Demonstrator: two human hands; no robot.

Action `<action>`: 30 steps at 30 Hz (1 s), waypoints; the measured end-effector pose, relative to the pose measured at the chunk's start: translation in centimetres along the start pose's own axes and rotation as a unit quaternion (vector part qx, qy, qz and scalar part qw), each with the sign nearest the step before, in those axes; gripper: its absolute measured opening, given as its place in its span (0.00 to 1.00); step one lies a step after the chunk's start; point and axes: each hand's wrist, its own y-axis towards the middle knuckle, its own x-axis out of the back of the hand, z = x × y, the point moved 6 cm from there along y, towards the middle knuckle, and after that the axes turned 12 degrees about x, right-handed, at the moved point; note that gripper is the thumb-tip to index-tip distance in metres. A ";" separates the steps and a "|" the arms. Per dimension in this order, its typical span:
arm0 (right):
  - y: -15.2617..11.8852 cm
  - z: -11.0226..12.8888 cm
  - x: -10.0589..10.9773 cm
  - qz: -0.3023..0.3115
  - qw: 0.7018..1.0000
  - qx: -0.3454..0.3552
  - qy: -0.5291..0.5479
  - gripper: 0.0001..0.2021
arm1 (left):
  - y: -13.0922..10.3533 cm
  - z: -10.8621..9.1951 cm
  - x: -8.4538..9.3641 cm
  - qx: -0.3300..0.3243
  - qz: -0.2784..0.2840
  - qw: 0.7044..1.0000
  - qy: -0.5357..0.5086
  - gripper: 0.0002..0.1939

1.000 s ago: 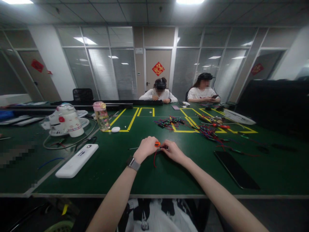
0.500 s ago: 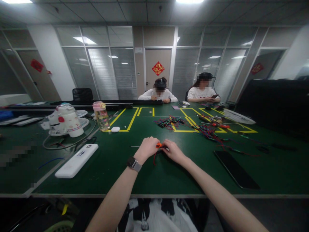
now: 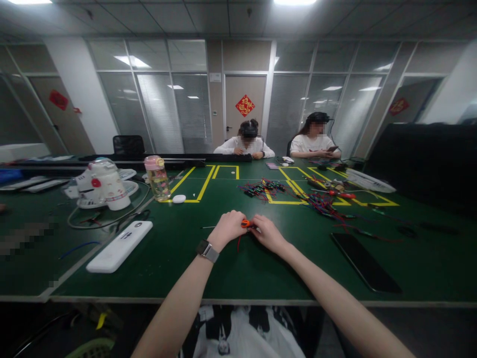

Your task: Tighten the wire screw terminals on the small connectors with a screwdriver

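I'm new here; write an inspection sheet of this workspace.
Surface: dark green tabletop with yellow tape outlines.
Things being handled: slim orange-handled tool, thin red wire.
Clutter: white rounded oblong case, flat black glossy slab, clear plastic bottle with pink lid.
Grips: left hand holds the tool; right hand beside its orange end, hold unclear.
Cables: red-and-black wire heaps with green pieces; grey cord at left.
Surroundings: two seated people in white; glass partitions.

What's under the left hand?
A thin metal shaft shows left of the left hand, an orange handle right of it; whatever lies between is covered.
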 end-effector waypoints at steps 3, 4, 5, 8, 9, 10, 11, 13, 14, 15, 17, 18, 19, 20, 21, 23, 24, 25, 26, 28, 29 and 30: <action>0.1 -0.1 0.1 -0.009 1.000 -0.004 0.029 0.05 | 0.2 0.2 0.1 0.004 -0.001 1.000 -0.013 0.13; 0.1 -0.2 0.1 -0.011 0.999 -0.007 0.039 0.04 | 0.2 0.2 0.1 0.006 0.000 1.000 -0.016 0.13; 0.1 -0.3 0.2 -0.012 0.999 -0.011 0.047 0.04 | 0.3 0.3 0.1 0.008 0.000 1.000 -0.019 0.13; 0.1 -0.6 0.1 -0.005 0.998 -0.026 0.049 0.05 | 0.4 0.5 0.3 0.016 0.001 1.000 -0.025 0.12; 0.1 -0.7 0.0 0.001 0.998 -0.032 0.046 0.05 | 0.4 0.5 0.3 0.019 0.001 0.999 -0.026 0.12; 0.1 -0.9 -0.1 0.008 0.998 -0.037 0.043 0.05 | 0.4 0.6 0.3 0.020 0.001 0.999 -0.027 0.12; 0.1 -1.0 -0.2 0.016 0.998 -0.043 0.041 0.05 | 0.4 0.6 0.4 0.021 0.002 0.999 -0.029 0.12; 0.2 -1.2 -0.4 0.026 0.997 -0.053 0.042 0.05 | 0.4 0.7 0.3 0.019 0.006 0.999 -0.031 0.13; 0.2 -1.3 -0.5 0.029 0.997 -0.057 0.044 0.06 | 0.4 0.6 0.3 0.016 0.007 0.999 -0.032 0.13; 0.2 -1.3 -0.5 0.030 0.997 -0.060 0.046 0.06 | 0.4 0.6 0.3 0.012 0.009 0.999 -0.033 0.13; 0.3 -1.4 -0.5 0.031 0.996 -0.062 0.047 0.07 | 0.4 0.5 0.2 0.007 0.010 0.999 -0.035 0.14; 0.3 -1.5 -0.5 0.032 0.996 -0.063 0.046 0.07 | 0.5 0.5 0.1 0.006 0.011 0.999 -0.035 0.14; 0.3 -1.5 -0.5 0.033 0.996 -0.063 0.046 0.07 | 0.5 0.5 0.1 0.006 0.012 0.999 -0.034 0.14; 0.3 -1.6 -0.5 0.034 0.996 -0.063 0.046 0.07 | 0.6 0.5 0.0 0.008 0.015 0.999 -0.033 0.14; 0.3 -1.7 -0.5 0.034 0.996 -0.063 0.047 0.07 | 0.6 0.6 -0.1 0.010 0.018 0.999 -0.033 0.14; 0.3 -1.8 -0.5 0.036 0.996 -0.059 0.049 0.08 | 0.7 0.6 -0.2 0.014 0.023 0.999 -0.032 0.14; 0.3 -1.8 -0.5 0.038 0.997 -0.056 0.048 0.08 | 0.7 0.7 -0.3 0.014 0.025 0.999 -0.032 0.14; 0.3 -1.8 -0.4 0.040 0.997 -0.054 0.045 0.08 | 0.7 0.7 -0.3 0.014 0.027 0.999 -0.032 0.14; 0.3 -1.8 -0.5 0.043 0.997 -0.052 0.042 0.08 | 0.7 0.7 -0.4 0.013 0.027 0.999 -0.032 0.14; 0.3 -1.8 -0.5 0.045 0.997 -0.049 0.035 0.08 | 0.7 0.7 -0.5 0.011 0.027 0.999 -0.032 0.13; 0.3 -1.8 -0.5 0.046 0.997 -0.048 0.034 0.08 | 0.7 0.7 -0.5 0.011 0.027 0.999 -0.032 0.13; 0.3 -1.8 -0.6 0.046 0.997 -0.047 0.033 0.08 | 0.7 0.7 -0.5 0.012 0.027 0.999 -0.033 0.13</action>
